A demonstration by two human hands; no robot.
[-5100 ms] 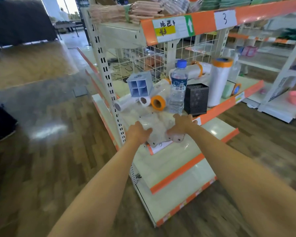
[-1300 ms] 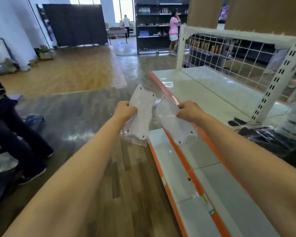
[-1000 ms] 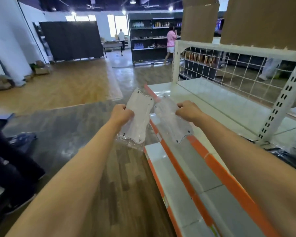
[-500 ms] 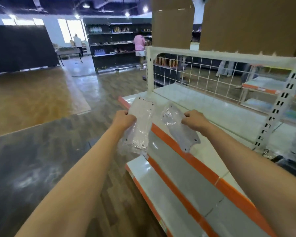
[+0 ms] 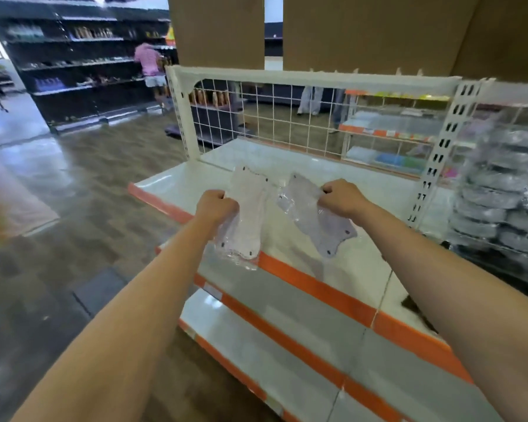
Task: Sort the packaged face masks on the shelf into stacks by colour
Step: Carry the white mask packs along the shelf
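Observation:
My left hand [image 5: 215,207] grips a pale, whitish face mask [image 5: 247,214] in a clear wrapper, held upright by its left edge. My right hand [image 5: 342,197] pinches a pale lilac-grey packaged mask [image 5: 317,220] by its upper right edge; it hangs tilted down to the right. Both masks hover just above the front of a bare cream shelf [image 5: 333,178] with an orange edge strip [image 5: 311,287]. At the right, behind a slotted upright, several grey packaged masks [image 5: 497,190] lie piled in stacks.
A white wire-grid back panel [image 5: 287,117] closes the far side of the shelf. Two lower shelves [image 5: 287,345] step out toward me. Brown cardboard panels [image 5: 363,32] stand behind. A person in pink [image 5: 148,65] stands at dark shelving far left. Wood floor lies to the left.
The view has swung right and closer to the bare shelf. Both hands, still holding their masks, have moved forward over its front edge; the stacked masks at right have come into view.

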